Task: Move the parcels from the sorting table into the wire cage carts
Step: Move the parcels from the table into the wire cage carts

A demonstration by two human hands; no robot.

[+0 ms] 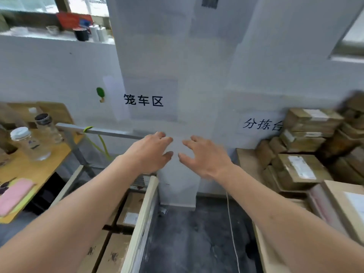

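Neither grip is holding anything, left hand (152, 152) and right hand (204, 156) hovering spread between stations; a few parcels (128, 215) are lying in the cart (144, 209), many boxes (301, 168) are waiting on the worktop (247, 160).

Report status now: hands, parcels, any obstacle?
Left hand, right hand open, no grip. Brown cardboard parcels stacked right on table. Nothing blocking.

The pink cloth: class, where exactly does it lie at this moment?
In the head view the pink cloth lies at the far left, on the wooden table's near edge, in front of the clear bottles.
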